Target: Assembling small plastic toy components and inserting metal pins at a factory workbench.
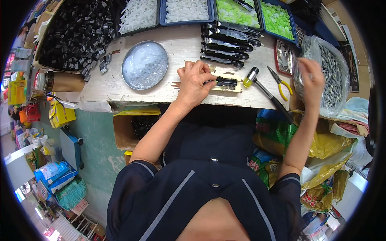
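Observation:
My left hand (195,82) is closed, thumb and fingers pinching the left end of a black plastic part (227,82). That part lies in a pale block (225,89) near the front edge of the bench. My right hand (312,76) is raised at the right, smeared by motion, so its fingers do not show clearly. It is in front of a clear plastic bag of grey pieces (331,74) and beside a small red-rimmed tray (277,66) of shiny metal bits. A hammer (265,89) and yellow-handled pliers (284,86) lie between my hands.
Several similar black parts (225,44) are stacked beyond the block. Trays of white (187,11) and green pieces (277,20) line the back. A round metal dish (125,76) with clear plastic stands left, near a heap of small black pieces (80,32) and a jar (60,82).

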The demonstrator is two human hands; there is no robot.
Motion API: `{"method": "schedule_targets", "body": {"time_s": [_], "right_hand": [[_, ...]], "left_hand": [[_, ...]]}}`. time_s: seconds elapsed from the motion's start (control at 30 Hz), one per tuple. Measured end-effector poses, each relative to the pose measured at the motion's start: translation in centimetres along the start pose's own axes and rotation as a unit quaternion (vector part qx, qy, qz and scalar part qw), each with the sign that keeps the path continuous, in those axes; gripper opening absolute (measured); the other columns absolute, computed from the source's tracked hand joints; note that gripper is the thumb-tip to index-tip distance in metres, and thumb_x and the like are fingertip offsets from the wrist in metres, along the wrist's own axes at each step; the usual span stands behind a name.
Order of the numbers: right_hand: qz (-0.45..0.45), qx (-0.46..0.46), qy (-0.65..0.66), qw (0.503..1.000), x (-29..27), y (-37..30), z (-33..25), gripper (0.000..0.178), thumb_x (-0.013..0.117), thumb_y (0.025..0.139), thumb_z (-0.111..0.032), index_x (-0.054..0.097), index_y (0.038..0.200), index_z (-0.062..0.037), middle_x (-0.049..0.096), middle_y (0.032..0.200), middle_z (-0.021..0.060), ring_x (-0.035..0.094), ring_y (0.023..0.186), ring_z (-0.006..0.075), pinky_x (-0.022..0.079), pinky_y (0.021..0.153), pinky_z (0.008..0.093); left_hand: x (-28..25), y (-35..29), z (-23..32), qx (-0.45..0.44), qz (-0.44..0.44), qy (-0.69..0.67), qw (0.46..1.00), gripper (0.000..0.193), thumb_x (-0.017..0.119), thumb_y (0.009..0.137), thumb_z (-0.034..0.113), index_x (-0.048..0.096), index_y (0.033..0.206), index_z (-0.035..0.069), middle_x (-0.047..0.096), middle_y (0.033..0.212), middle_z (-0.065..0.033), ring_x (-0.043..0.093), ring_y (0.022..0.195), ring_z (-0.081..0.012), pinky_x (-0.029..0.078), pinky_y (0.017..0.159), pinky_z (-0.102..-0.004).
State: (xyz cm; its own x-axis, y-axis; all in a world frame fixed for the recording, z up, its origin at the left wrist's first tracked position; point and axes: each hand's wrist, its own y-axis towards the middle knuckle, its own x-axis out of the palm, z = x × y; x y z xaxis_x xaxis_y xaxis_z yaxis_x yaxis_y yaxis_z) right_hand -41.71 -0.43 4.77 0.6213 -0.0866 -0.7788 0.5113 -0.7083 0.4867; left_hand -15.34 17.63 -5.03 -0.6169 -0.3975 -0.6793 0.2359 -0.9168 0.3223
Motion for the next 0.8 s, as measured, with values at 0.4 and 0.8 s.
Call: {"method": "schedule_targets", "body": {"time_s": [0.4,0.8], "right_hand": [[-0.145,0.24,-0.313,0.907,-5.7,-2.8,16.9,0.036,0.051,0.081,-0.012,0.054,0.117,-0.0104,0.058,0.108,0.0119,0.055,0.101,0.0287,0.042,0.085,0.0395],[-0.155,0.23,-0.342,0.898,-5.6,-0.2,15.0,0.023,0.054,0.081,-0.013,0.06,0.103,-0.0085,0.058,0.101,0.0116,0.057,0.091,0.0303,0.043,0.079,0.0393]], "left_hand": [[-0.6,1.0,-0.9,0.056,-0.019,-0.024,0.998,0.017,0.071,0.07,0.017,0.067,0.086,0.014,0.053,0.089,-0.0017,0.046,0.088,-0.021,0.03,0.077,-0.0363],[-10.3,15.0,-14.1,-0.052,0.051,0.379,0.923,0.019,0.069,0.071,0.019,0.07,0.089,0.012,0.063,0.085,-0.0124,0.059,0.082,-0.03,0.046,0.072,-0.0389]]}}
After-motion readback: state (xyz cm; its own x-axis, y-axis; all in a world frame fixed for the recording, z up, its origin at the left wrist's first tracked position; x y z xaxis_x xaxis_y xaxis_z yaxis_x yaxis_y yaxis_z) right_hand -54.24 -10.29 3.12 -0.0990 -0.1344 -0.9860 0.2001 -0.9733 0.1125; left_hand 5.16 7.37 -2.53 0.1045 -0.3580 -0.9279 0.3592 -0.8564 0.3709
